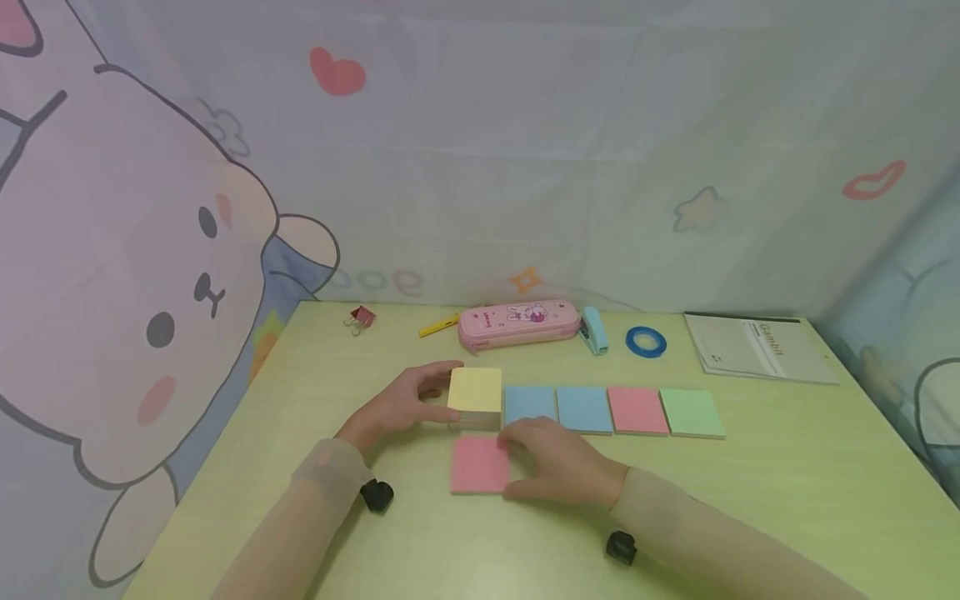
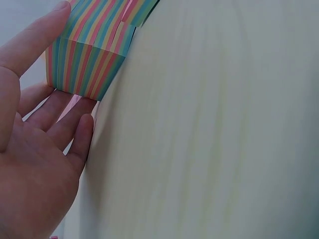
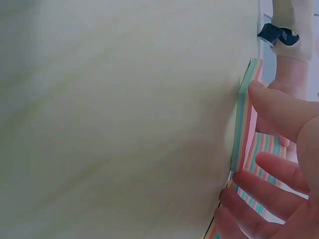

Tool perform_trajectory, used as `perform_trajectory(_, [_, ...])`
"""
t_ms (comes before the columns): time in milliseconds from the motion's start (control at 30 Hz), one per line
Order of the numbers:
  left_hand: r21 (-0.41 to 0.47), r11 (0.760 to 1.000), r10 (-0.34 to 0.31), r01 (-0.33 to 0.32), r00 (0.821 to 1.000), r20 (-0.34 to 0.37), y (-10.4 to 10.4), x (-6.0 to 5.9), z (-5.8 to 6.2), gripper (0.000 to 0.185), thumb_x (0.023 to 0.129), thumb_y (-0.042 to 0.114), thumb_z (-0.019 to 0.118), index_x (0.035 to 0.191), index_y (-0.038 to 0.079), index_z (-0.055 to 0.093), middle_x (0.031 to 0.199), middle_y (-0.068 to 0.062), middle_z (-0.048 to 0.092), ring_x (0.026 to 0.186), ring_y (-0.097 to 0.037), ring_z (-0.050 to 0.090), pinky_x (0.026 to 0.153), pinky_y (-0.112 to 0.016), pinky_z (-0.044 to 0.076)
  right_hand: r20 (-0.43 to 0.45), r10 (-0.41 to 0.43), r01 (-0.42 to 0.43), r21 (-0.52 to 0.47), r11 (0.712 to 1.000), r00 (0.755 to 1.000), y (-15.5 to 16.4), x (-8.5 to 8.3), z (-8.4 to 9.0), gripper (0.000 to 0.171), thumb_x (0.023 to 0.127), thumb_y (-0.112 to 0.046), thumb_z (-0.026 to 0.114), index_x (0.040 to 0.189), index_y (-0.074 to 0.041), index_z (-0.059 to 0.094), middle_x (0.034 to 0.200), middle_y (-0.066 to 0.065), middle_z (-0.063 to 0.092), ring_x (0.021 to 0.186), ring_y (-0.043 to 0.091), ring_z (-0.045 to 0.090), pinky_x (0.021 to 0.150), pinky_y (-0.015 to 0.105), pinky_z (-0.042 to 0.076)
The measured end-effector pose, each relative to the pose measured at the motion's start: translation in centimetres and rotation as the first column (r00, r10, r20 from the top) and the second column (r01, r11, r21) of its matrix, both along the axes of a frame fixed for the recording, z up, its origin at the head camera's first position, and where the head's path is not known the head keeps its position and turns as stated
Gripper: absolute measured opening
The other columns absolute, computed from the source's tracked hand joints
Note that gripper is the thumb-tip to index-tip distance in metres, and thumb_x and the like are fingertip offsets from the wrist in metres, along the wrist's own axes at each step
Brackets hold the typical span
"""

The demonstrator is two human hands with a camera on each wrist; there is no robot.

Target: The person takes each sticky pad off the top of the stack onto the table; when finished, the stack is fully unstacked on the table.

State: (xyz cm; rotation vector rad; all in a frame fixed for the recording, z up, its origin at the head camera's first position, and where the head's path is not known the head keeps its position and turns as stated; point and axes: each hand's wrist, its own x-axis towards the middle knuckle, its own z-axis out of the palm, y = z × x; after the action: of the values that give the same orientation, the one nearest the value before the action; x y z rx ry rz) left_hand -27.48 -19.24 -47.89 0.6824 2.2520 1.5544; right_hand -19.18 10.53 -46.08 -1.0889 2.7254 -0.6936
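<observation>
Pale green wood grain runs across the bench (image 1: 787, 475), and both of the person's hands are down on it near the middle. The left hand (image 1: 393, 408) has its fingers and thumb set against the side of a thick block of sticky notes (image 1: 476, 395), yellow on top and striped in many colours down its edge; the left wrist view shows the thumb along one striped face and the fingers under the corner, so it is holding the block. The right hand (image 1: 558, 467) lies over the right edge of a thin pink pad (image 1: 477, 463) that sits flat on the bench just in front of the block. In the right wrist view the thumb presses on that pad's striped edge while the fingers curl loosely beside it, so it is pinching the pad lightly.

To the right of the block, four more pads lie in a row, edge to edge: two blue pads (image 1: 558, 407), another pink one (image 1: 637, 409) and a green pad (image 1: 692, 412). Behind them stand a pink pencil case (image 1: 519, 322), a small teal stapler (image 1: 594, 330), a blue tape roll (image 1: 646, 342), a yellow pen (image 1: 438, 326) and a red binder clip (image 1: 362, 317). A grey booklet (image 1: 757, 347) lies at the far right. A cartoon-print cloth (image 1: 150, 250) hangs around the bench.
</observation>
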Motion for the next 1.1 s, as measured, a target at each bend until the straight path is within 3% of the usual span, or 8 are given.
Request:
perform_trajectory(667, [-0.006,1.000,0.004,-0.004,1.000,0.008,0.0,0.0,0.0,0.080,0.089,0.011,0.085,0.158,0.004,0.045,0.153,-0.014,0.056,0.141,-0.036,0.053,0.121,-0.053,0.039,-0.002,-0.008,0.008,-0.011,1.000,1.000,-1.1,-0.2,0.0,0.064,0.080,-0.038,0.092,0.131,-0.009,0.067,0.125,0.002,0.071,0.117,0.023,0.064,0.107,0.044,0.052])
perform_trajectory(867, [0.000,1.000,0.004,-0.004,1.000,0.008,-0.1,-0.1,0.0,0.079,0.089,0.010,0.085,0.158,0.005,0.046,0.152,-0.013,0.056,0.142,-0.035,0.053,0.121,-0.052,0.039,0.049,-0.028,0.029,-0.020,0.999,0.998,-0.8,-0.2,0.5,0.067,0.081,-0.040,0.091,0.135,-0.010,0.066,0.129,0.001,0.069,0.121,0.021,0.063,0.110,0.043,0.051])
perform_trajectory(1000, [0.002,1.000,0.003,-0.003,1.000,0.006,-0.1,-0.2,-0.1,0.080,0.089,0.012,0.085,0.158,0.006,0.046,0.152,-0.012,0.057,0.142,-0.034,0.053,0.121,-0.053,0.038,0.091,-0.066,0.076,-0.105,0.992,0.994,0.1,-0.7,1.8,0.056,0.086,-0.037,0.088,0.131,-0.010,0.068,0.125,0.002,0.071,0.113,0.020,0.067,0.102,0.043,0.055])
perform_trajectory(1100, [0.001,1.000,0.003,-0.003,1.000,0.010,-0.2,-0.1,-0.2,0.080,0.089,0.013,0.086,0.158,0.005,0.045,0.153,-0.013,0.057,0.143,-0.035,0.052,0.122,-0.054,0.037,0.045,-0.063,0.071,-0.200,0.977,0.997,0.7,-1.5,2.9,0.040,0.090,-0.032,0.085,0.118,-0.008,0.072,0.114,0.006,0.074,0.099,0.023,0.071,0.090,0.042,0.060])
